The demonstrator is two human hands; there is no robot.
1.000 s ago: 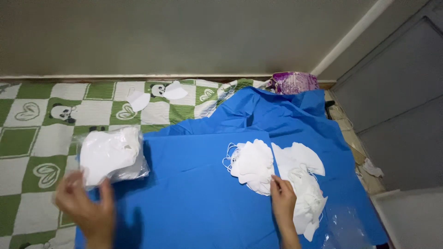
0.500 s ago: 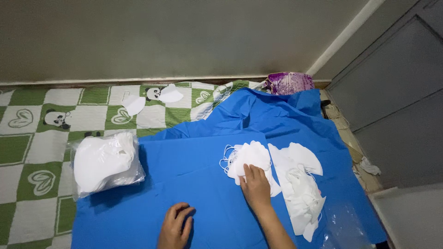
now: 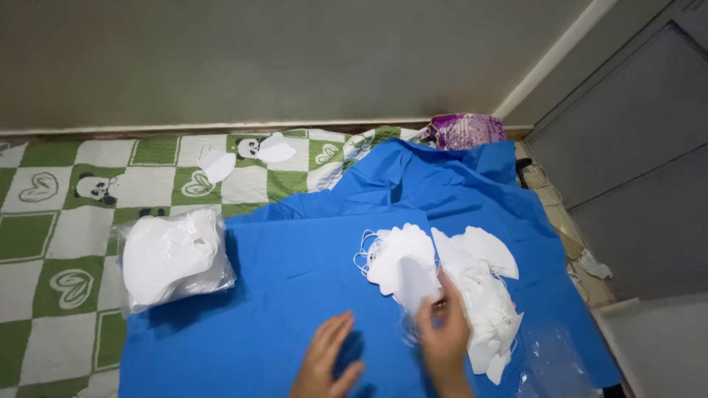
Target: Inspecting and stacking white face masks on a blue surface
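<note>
My right hand (image 3: 445,335) pinches a white folded face mask (image 3: 417,284) lifted off a fanned pile of white masks (image 3: 402,254) on a blue sheet (image 3: 295,295). A second, longer heap of white masks (image 3: 483,295) lies just right of that hand. My left hand (image 3: 328,361) hovers open and blurred over the bare blue sheet, a short way left of the right hand, holding nothing. At the sheet's left edge lies a clear plastic bag packed with white masks (image 3: 173,258).
A green and white checked mat with panda prints (image 3: 66,221) lies under the sheet. Two loose white masks (image 3: 276,149) (image 3: 216,165) rest on it near the wall. A purple patterned bundle (image 3: 464,130) sits in the corner. Clear plastic wrap (image 3: 549,354) lies at the lower right.
My left hand moved from the bag of masks to the middle of the blue sheet. My right hand slid from the right heap to the fanned pile and lifted one mask.
</note>
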